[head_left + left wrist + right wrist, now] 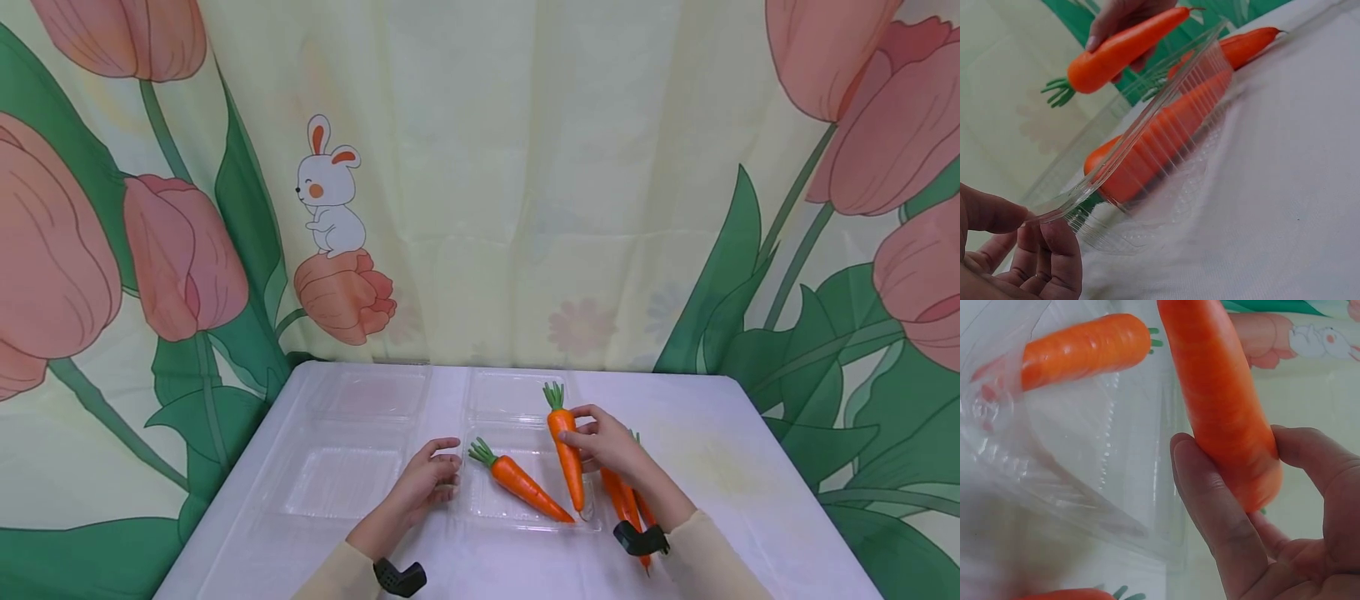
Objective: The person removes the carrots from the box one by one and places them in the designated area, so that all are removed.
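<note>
My right hand [611, 448] grips an orange carrot [566, 458] with green stem stubs, thumb on one side and fingers on the other. It holds the carrot above the right part of a clear plastic clamshell container [480, 502]. Inside that container, a second carrot [525, 489] lies slanted, its tip toward the near right corner. At the container's left side, my left hand [429, 478] pinches the rim between thumb and fingers, as the left wrist view shows near its fingertips [1060, 240]. The container's lid [517, 397] lies folded back, away from me.
More carrots [617, 497] lie on the table right of the container, partly hidden under my right forearm. To the left, another clear clamshell container [341, 483] lies opened flat, its lid [375, 393] at the back. A tulip-print curtain [480, 208] hangs behind the white-covered table [720, 475].
</note>
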A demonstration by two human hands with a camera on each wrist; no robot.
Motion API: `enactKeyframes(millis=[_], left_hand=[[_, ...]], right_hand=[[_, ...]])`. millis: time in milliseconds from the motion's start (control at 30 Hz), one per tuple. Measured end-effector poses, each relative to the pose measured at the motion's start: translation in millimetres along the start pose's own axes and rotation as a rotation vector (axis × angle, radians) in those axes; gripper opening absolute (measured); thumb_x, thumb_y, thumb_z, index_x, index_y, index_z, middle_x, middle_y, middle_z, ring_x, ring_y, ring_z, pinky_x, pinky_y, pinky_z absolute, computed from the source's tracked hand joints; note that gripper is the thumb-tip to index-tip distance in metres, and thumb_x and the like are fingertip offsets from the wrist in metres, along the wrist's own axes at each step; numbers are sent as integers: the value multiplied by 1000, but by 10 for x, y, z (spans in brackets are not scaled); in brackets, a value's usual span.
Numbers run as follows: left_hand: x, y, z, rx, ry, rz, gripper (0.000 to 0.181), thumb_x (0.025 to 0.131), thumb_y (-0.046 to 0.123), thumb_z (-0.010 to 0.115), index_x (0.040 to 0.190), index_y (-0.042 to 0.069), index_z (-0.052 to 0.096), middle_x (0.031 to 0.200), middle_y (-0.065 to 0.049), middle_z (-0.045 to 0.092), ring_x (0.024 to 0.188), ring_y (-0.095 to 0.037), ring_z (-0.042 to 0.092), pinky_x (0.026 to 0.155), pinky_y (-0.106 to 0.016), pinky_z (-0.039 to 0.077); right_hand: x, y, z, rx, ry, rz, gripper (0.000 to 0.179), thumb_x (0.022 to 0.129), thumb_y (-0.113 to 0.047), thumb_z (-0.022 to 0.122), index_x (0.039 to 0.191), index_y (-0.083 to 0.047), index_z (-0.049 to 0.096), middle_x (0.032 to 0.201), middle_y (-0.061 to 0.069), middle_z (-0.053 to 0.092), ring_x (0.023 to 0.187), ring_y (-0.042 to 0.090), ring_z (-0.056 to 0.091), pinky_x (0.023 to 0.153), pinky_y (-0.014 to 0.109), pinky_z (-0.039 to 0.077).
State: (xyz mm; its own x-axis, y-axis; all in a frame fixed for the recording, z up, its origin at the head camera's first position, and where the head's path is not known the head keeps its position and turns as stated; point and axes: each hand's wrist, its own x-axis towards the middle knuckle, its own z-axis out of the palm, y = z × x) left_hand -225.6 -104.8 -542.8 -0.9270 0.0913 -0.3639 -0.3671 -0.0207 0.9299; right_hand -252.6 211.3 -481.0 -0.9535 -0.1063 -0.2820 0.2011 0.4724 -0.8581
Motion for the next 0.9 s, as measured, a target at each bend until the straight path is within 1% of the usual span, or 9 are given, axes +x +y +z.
enactKeyframes(millis=[200,367,533,900], left_hand=[[2,9,-4,-3,2,-12,52,98,9,62,148,9,46,110,-11,63,80,-19,61,67,-27,56],[1,8,3,0,-1,1,52,98,7,61,148,7,46,108,-9,62,79,-19,61,66,-26,55],[-7,20,17,3,9,4,51,98,6,61,147,7,46,105,-7,61,78,-19,60,65,-26,55],[2,21,4,19,4,14,50,98,7,61,146,6,46,108,-10,62,78,-19,61,65,-27,55]], right_hand=[[-31,24,-58,-1,6,12,67,93,-35,77,144,-6,46,124,22,62,84,23,69,74,40,63],[-46,69,-109,-10,10,20,67,93,-36,77,144,-5,46,122,21,62,84,23,68,76,40,63],[-69,146,-171,-4,11,25,68,93,-36,77,144,-4,45,122,22,62,85,22,68,75,41,63],[-133,292,-339,33,11,35,73,95,-39,74,147,-2,40,125,25,60,88,24,68,76,41,64]])
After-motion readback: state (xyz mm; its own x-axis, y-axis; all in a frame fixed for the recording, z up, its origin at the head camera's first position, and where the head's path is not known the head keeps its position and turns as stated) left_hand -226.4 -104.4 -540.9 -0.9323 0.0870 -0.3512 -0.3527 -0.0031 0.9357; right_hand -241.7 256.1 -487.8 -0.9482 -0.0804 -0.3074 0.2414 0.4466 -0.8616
